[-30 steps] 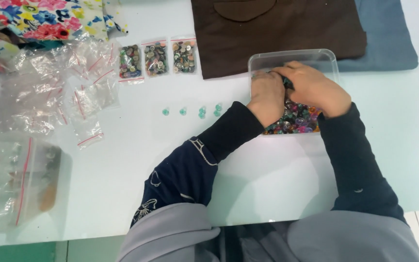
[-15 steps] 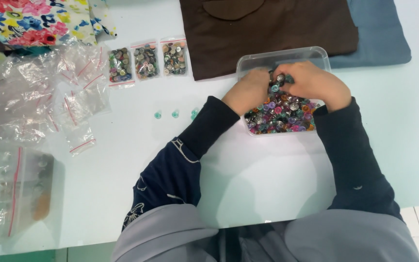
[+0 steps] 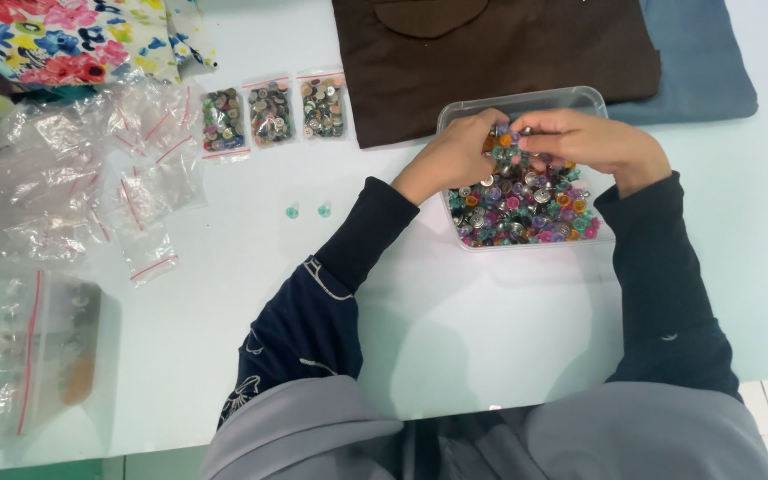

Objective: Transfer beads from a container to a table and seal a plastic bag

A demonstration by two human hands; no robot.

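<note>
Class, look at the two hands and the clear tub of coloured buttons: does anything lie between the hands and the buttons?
Nothing visible does. The left hand and right hand are already inside the open clear tub, fingertips meeting right over the coloured buttons. No lid or bag covers them.

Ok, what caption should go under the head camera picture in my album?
Both hands, left hand and right hand, dig in a clear tub of colourful buttons on a white table.
</note>
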